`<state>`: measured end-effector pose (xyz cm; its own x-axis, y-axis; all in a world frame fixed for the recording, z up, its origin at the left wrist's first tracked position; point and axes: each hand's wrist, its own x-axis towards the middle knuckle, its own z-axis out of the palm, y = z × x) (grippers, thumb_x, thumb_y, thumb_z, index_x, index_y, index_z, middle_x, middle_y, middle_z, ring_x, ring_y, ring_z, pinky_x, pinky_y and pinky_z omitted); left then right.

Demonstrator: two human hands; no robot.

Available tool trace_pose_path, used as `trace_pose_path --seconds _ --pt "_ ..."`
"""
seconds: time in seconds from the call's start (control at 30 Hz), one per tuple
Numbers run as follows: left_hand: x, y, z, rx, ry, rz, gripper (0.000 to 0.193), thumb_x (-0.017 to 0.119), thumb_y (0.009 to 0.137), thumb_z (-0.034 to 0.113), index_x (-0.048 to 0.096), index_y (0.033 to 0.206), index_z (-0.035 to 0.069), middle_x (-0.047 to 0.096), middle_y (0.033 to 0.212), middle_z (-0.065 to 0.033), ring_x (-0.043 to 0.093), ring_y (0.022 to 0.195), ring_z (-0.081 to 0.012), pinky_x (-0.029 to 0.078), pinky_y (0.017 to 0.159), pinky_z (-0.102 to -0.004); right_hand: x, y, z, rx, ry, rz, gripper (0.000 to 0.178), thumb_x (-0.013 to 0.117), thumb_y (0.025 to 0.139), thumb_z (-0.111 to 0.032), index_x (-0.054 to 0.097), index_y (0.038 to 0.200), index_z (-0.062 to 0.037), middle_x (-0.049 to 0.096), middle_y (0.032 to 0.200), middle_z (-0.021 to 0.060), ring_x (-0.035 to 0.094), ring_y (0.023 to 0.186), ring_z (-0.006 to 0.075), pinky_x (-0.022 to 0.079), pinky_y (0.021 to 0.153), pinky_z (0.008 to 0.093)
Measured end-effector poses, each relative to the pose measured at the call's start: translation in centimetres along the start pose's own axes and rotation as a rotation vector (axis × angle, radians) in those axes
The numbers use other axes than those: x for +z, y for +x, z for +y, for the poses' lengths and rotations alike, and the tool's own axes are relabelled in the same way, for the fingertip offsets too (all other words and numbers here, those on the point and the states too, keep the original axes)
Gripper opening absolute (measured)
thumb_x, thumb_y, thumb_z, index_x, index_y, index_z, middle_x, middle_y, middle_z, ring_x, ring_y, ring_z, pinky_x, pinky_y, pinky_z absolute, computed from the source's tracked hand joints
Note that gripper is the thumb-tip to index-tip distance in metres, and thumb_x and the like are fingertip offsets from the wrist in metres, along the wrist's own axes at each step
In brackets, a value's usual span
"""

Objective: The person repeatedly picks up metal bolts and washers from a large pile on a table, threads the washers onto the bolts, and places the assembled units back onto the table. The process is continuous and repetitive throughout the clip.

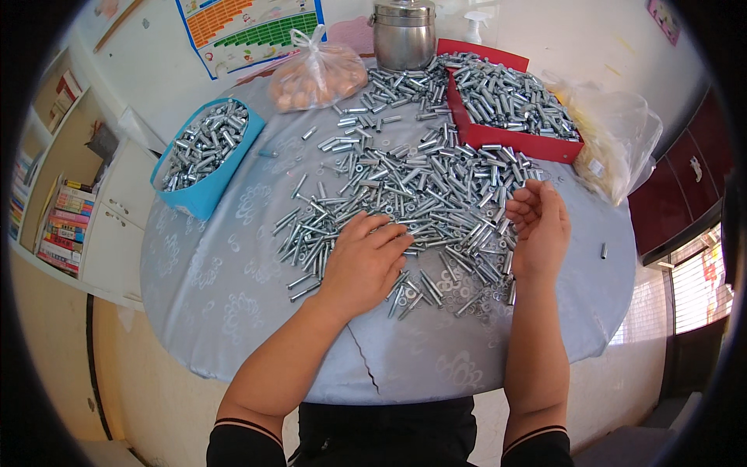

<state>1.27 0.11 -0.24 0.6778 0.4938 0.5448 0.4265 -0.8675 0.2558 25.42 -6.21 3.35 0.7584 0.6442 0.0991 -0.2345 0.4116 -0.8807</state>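
Observation:
A wide heap of silvery bolts, metal sleeves and small washers (424,187) covers the middle of the table. My left hand (364,261) lies palm down on the near left part of the heap, fingers a little apart; what is under them is hidden. At the heap's right edge my right hand (538,233) is turned on its side, its palm facing left. Its fingers are loosely curved, with nothing visible between them. Loose washers (486,300) and several long bolts (416,294) lie between my two hands.
A blue bin (210,187) of assembled anchors stands left, a red box (517,140) full of metal pieces at back right. Behind are a knotted bag of round orange-brown things (319,78), a steel pot (405,39) and a plastic bag (615,140). One piece (604,251) lies far right.

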Motion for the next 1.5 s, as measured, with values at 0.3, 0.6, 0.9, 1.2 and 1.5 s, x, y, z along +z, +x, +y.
trace_pose_path --seconds 0.3,0.6,0.9,1.2,1.5 --pt "0.4 0.3 -0.2 -0.001 -0.004 0.009 0.019 0.071 0.074 0.008 0.072 0.093 0.008 0.068 0.089 -0.0049 0.058 0.093 -0.0243 0.046 0.087 -0.039 -0.9 1.3 0.1 0.034 -0.055 0.065 0.022 0.055 0.098 -0.021 0.063 0.097 -0.0014 0.066 0.08 0.0056 0.063 0.067 0.0126 0.05 0.061 0.0244" --pt "0.4 0.8 0.4 -0.029 -0.003 0.049 0.018 0.073 0.074 0.011 0.071 0.092 0.007 0.065 0.087 -0.0043 0.059 0.085 -0.0244 0.046 0.079 -0.0368 -2.3 2.4 0.2 -0.12 -0.699 -0.005 0.019 0.061 0.092 -0.02 0.066 0.095 -0.0013 0.067 0.081 0.0065 0.064 0.071 0.0169 0.051 0.065 0.0305" --pt "0.4 0.0 -0.1 -0.055 -0.006 0.054 0.014 0.071 0.073 0.007 0.069 0.088 0.007 0.067 0.088 -0.0068 0.059 0.085 -0.0251 0.047 0.079 -0.0381 -2.3 0.9 -0.7 -0.101 -1.558 -0.361 0.025 0.069 0.078 -0.018 0.069 0.1 -0.0074 0.069 0.091 0.0112 0.066 0.085 0.0298 0.052 0.074 0.0413" --pt "-0.6 -0.1 0.6 -0.27 -0.308 0.277 0.016 0.066 0.077 -0.003 0.066 0.093 0.001 0.063 0.094 -0.0112 0.065 0.081 -0.025 0.052 0.071 -0.032 -2.2 0.7 0.0 -0.248 -1.272 -0.519 0.032 0.068 0.077 -0.005 0.066 0.109 -0.0081 0.064 0.084 0.0086 0.063 0.08 0.0237 0.05 0.07 0.0361" --pt "-0.5 -0.5 0.6 -0.678 -1.168 0.288 0.013 0.059 0.09 -0.006 0.06 0.103 -0.002 0.066 0.094 -0.0072 0.07 0.092 -0.0186 0.055 0.079 -0.0265 1.3 -1.8 0.8 0.237 -0.449 -0.568 0.016 0.065 0.092 -0.008 0.065 0.106 0.0001 0.067 0.084 0.0033 0.061 0.067 0.0084 0.049 0.06 0.0227"
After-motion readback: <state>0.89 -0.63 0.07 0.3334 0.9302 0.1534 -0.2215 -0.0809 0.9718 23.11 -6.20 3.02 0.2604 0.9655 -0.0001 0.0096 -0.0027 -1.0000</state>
